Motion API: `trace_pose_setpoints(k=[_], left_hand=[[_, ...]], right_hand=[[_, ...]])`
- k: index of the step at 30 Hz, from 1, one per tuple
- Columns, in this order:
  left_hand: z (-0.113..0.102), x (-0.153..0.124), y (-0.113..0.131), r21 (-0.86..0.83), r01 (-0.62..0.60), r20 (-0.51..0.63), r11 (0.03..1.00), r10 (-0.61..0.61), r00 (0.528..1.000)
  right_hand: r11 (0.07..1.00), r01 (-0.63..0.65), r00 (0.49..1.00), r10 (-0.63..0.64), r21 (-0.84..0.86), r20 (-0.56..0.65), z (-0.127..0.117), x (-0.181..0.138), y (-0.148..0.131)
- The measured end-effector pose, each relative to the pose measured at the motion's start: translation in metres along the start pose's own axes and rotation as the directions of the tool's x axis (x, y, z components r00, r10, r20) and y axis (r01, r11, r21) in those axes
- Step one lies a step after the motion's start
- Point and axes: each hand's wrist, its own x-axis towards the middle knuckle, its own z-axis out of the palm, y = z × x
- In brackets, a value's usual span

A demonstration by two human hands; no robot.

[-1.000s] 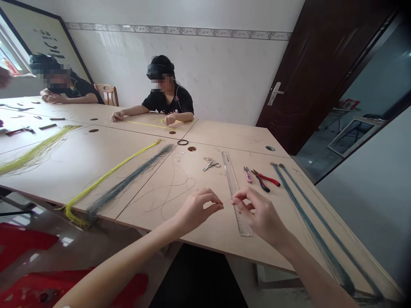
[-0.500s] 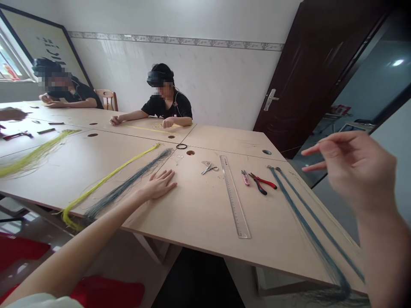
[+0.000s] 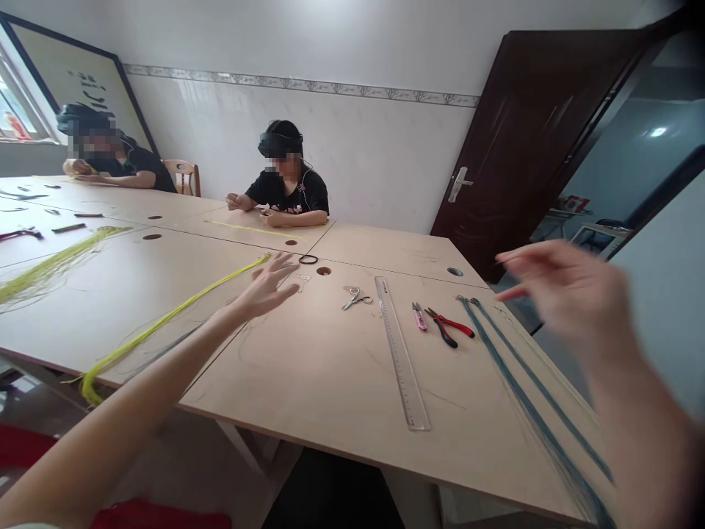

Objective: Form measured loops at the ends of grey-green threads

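My left hand [image 3: 269, 285] is raised over the table, fingers spread and nothing visible in them. Beneath its forearm lies a grey-blue bundle of threads [image 3: 165, 354], mostly covered by the arm. A yellow thread bundle [image 3: 181, 305] stretches just left of it. My right hand [image 3: 573, 290], blurred, is held in the air at the right with thumb and finger pinched. A very thin dark thread [image 3: 498, 263] shows faintly at its fingertips. Below that hand, blue-grey thread bundles [image 3: 512, 378] run along the table's right side.
A clear ruler [image 3: 397, 353], small scissors [image 3: 355, 299], pink thread snips [image 3: 419, 317] and red-and-black pliers [image 3: 449, 327] lie mid-table. A black ring [image 3: 308, 259] is near a cable hole [image 3: 324, 271]. Two people [image 3: 289, 180] sit across the table [image 3: 308, 367].
My left hand has lifted off the tabletop and moved slightly up and left. My right hand has shifted left and a little lower, still pinched. Loose strands now show beside the ruler.
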Motion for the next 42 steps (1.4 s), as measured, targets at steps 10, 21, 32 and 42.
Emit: trace_pose_setpoints(k=[10,21,32,42], left_hand=[[0.147,-0.012,0.09,-0.803,0.191,0.295,0.564,0.097,0.951],[0.151,-0.026,0.07,-0.806,0.514,0.543,0.292,0.02,0.84],[0.144,-0.029,0.078,-0.76,0.428,0.505,0.489,0.031,0.862],[0.142,-0.036,0.083,-0.684,0.241,0.295,0.688,-0.04,0.955]], right_hand=[[0.953,-0.13,0.935,0.026,0.273,0.353,0.14,-0.05,0.043],[0.908,-0.313,0.859,0.145,0.28,0.491,0.145,-0.07,0.046],[0.963,-0.169,0.908,0.067,0.212,0.415,0.141,-0.076,0.037],[0.962,-0.222,0.878,0.126,0.161,0.462,0.138,-0.077,0.02]])
